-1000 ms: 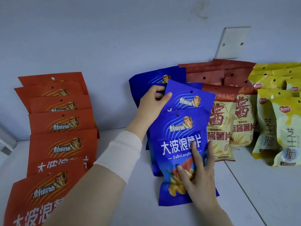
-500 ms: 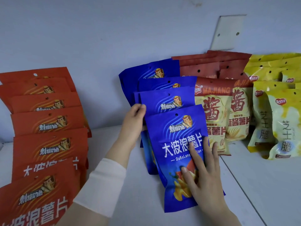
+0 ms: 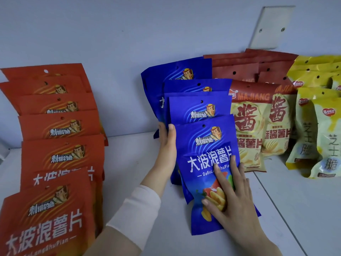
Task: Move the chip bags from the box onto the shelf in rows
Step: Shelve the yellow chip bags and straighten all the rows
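Several blue chip bags (image 3: pixel 198 109) are leaning in an overlapped row at frame centre on the shelf (image 3: pixel 129 169) | right grip (image 3: pixel 232 196) is pressing flat, fingers straight, on the front bag (image 3: pixel 204 145), clasping nothing | left grip (image 3: pixel 166 145) is bracing the row's left edge, fingers uncurled | judgement: even, gentle pressure from both sides is what is needed for squaring the row.

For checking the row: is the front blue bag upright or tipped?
Tipped back: the front blue bag leans on the blue bags behind it, right hand flat on it.

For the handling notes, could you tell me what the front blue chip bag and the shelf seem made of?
Front blue chip bag: probably thin printed plastic film with a satin sheen; it creases and buckles. Shelf: smooth matte white board, perhaps laminate; no grain shows.
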